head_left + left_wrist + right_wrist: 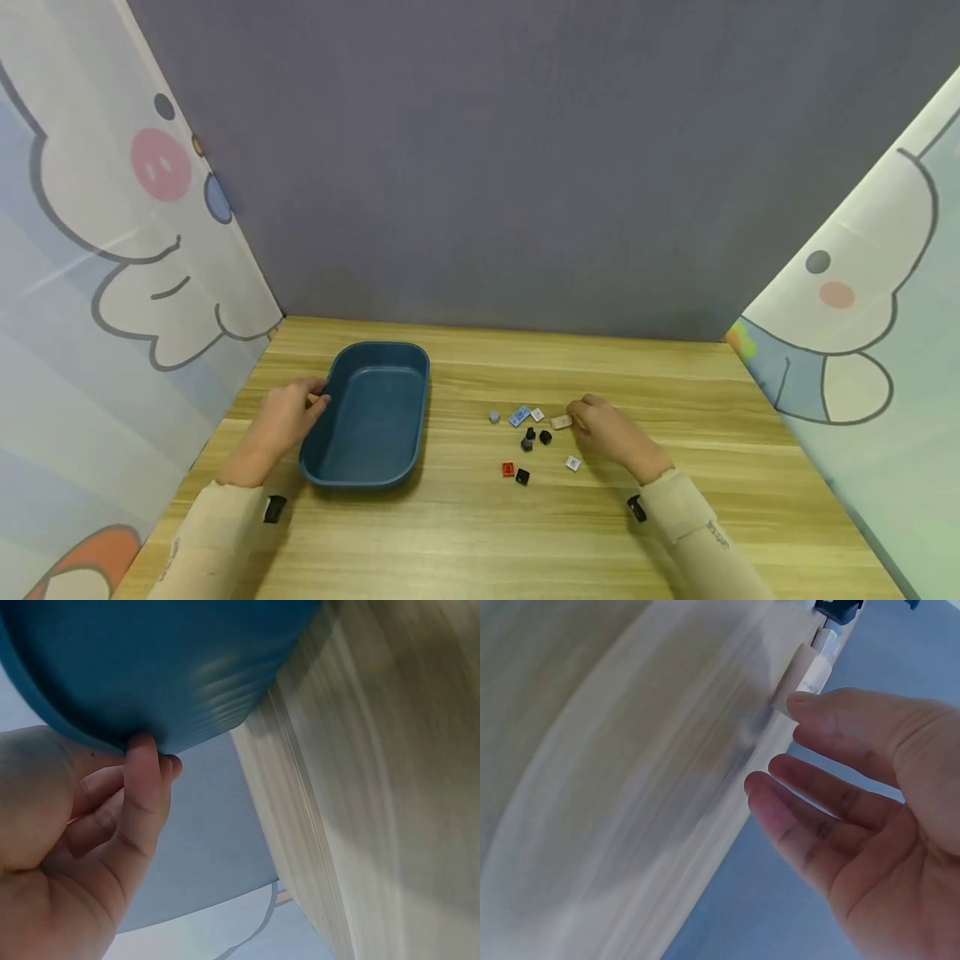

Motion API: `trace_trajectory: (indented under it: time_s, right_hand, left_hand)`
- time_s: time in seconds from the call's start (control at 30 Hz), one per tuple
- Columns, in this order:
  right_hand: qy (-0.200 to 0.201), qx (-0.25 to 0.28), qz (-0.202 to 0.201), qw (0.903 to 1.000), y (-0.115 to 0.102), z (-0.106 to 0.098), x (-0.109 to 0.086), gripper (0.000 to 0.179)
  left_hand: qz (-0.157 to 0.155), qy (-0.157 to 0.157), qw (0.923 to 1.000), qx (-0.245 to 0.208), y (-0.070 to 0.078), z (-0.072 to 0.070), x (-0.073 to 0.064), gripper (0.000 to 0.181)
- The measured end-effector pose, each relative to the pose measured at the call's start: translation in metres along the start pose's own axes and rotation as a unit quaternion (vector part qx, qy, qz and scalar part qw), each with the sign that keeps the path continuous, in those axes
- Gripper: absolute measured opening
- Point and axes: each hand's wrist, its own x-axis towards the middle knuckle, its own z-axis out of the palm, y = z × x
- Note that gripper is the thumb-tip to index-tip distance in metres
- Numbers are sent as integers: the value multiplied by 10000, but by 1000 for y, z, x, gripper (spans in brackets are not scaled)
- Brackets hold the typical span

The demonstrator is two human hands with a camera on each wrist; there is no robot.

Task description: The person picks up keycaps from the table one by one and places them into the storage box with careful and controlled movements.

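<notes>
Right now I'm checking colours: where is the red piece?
In the head view, the red piece lies on the table, right of the blue tray, just left of a black piece.

No text is readable; marks on the right sleeve [701, 527] and beige piece [815, 675] are unclear.

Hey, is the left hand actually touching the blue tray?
Touching. The left wrist view shows the left hand holding the blue tray by its edge, with no gap showing at the fingertips.
</notes>
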Motion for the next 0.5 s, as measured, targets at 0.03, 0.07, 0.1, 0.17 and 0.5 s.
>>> trace_trajectory:
  time_s: [0.03, 0.07, 0.1, 0.17, 0.5]
  right_hand:
    - [-19, 33, 14, 10000, 1, 0, 0, 16]
    - [-42, 49, 31, 10000, 1, -1, 1, 17]
    - [-75, 78, 60, 9999, 1, -1, 1, 17]
    - [-168, 122, 141, 9997, 1, -2, 2, 18]
    - [-416, 138, 371, 9984, 3, 4, 7, 18]
  left_hand:
    - [-21, -3, 10000, 12, 0, 0, 1, 25]
    - [-35, -6, 10000, 25, 0, -1, 1, 25]
    - [-40, 0, 10000, 37, 0, -1, 1, 25]
    - [-40, 0, 10000, 58, 0, -2, 2, 25]
    - [-21, 5, 10000, 69, 0, 0, 1, 25]
